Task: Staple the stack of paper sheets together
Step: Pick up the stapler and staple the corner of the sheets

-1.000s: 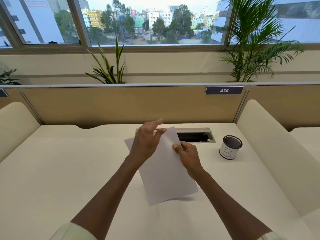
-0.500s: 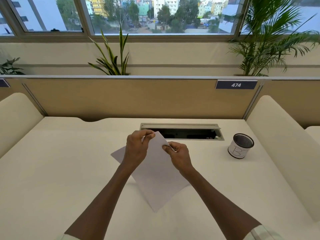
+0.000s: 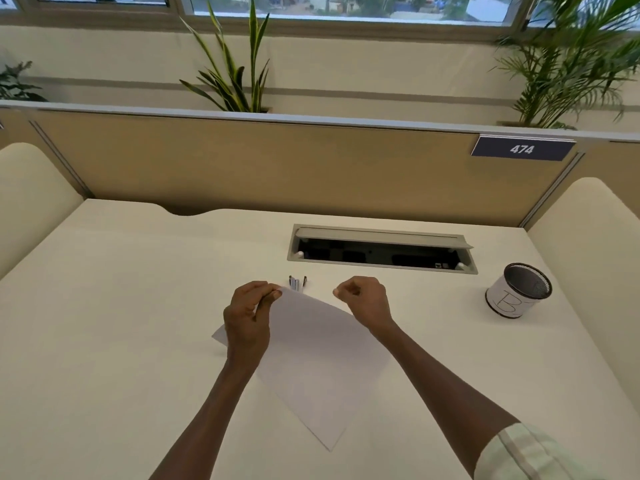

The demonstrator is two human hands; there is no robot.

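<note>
The desk (image 3: pixel 104 323) has a smooth, matt cream surface. On it lies the stack of paper sheets (image 3: pixel 322 358), plain white and matt. Behind the stack, the stapler (image 3: pixel 297 283) shows small glossy metal parts. Further behind, the cable tray (image 3: pixel 381 249) has a grey, satin metal-looking frame. Right of the tray stands a pen cup (image 3: pixel 517 291) of black mesh wrapped in white paper.

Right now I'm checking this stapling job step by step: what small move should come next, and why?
Probably reach the right hand forward-left to the small stapler lying on the desk just beyond the paper's top corner. The left hand pinches that corner of the paper sheets, while the right hand is loosely curled, off the paper, and seems to hold nothing.
</note>
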